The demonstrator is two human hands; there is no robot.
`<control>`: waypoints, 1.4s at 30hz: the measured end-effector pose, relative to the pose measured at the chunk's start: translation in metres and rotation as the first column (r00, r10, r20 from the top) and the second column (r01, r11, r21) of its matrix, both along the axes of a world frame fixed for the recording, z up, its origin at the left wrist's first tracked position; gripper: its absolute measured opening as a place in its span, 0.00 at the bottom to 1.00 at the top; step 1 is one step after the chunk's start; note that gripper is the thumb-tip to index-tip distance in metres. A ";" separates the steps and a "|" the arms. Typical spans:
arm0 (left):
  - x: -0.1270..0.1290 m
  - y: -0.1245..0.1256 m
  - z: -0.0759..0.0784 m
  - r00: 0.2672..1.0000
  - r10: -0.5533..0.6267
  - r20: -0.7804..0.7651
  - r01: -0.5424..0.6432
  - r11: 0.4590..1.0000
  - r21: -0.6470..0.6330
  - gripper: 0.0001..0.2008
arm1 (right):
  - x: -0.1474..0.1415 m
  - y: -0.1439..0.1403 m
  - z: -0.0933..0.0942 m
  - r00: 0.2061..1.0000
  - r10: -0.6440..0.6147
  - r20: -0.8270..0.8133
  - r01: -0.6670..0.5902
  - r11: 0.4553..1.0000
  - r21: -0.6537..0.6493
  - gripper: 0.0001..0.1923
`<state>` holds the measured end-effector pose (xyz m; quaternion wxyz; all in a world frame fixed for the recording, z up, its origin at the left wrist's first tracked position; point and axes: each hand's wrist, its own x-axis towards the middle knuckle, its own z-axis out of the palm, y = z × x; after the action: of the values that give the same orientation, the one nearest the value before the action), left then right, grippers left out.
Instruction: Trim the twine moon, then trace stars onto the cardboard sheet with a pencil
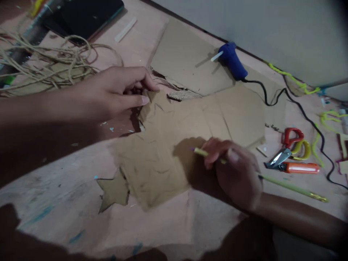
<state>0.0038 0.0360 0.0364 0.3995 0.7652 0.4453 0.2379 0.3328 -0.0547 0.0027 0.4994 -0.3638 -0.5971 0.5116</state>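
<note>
My left hand (122, 88) pinches the upper left corner of a piece of brown cardboard (187, 119) between thumb and fingers. Faint drawn lines, some like star points, mark its surface. My right hand (236, 170) is closed around a greenish-yellow pencil (293, 188). Its tip points left over the cardboard, and the eraser end sticks out to the right behind the hand. Whether the tip touches the cardboard I cannot tell. A cut-out cardboard star (115, 190) lies beside the lower left edge of the sheet.
Behind are another cardboard sheet (185, 58) and a blue glue gun (232, 61) with a black cord. Scissors (289, 148) and an orange-handled cutter (301, 168) lie at right. Twine (73, 61), a black phone (87, 18) and a white glue stick (125, 29) are upper left.
</note>
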 end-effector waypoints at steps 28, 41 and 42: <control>-0.015 0.002 -0.029 0.909 -0.400 -0.119 0.417 0.875 0.246 0.14 | -0.014 0.044 0.008 0.995 0.077 0.067 -0.084 0.990 0.113 0.13; -0.016 0.006 -0.027 0.877 -0.445 -0.180 0.473 0.863 0.176 0.15 | -0.023 0.068 0.027 0.842 0.539 -0.007 -0.511 0.794 -0.330 0.17; -0.016 0.007 -0.027 0.878 -0.445 -0.176 0.473 0.863 0.177 0.14 | -0.024 0.072 0.027 0.833 0.553 0.010 -0.524 0.795 -0.305 0.16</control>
<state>-0.0122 0.0429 0.0091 0.3302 0.9014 0.2468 0.1324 0.3088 0.0176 0.0299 0.2439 -0.2726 -0.6184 0.6956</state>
